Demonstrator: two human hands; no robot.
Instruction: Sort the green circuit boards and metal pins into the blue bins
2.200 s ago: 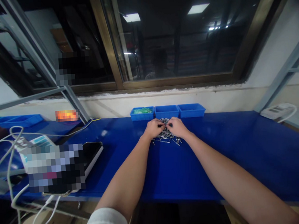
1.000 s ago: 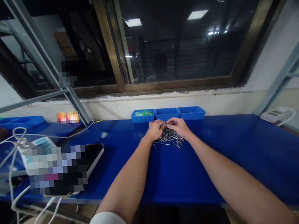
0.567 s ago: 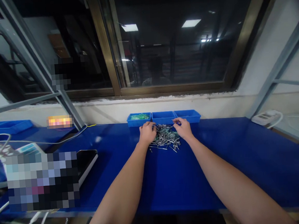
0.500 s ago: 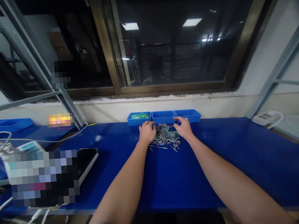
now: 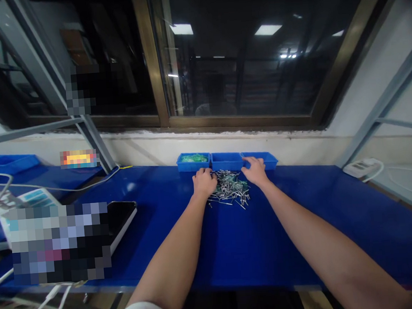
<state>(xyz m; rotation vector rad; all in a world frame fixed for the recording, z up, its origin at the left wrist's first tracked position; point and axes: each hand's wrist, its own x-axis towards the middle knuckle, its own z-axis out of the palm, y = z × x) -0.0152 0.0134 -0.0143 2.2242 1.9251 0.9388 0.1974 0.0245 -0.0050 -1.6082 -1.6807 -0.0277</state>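
- Left hand and right hand have parted since a second ago; left curls at the edge of the heaped metal pins, right bends loosely opposite; whether either grips anything, can't tell;
- pins sit between them, likely central so both can reach;
- just beyond, blue trays in a row, seemingly for short reaches; green pieces past the left hand.

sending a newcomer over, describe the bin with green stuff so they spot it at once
Below the window, find the blue table. At its back edge, behind the metal pins, stand three blue bins in a row. You want the leftmost bin, the only one of the three showing green contents.
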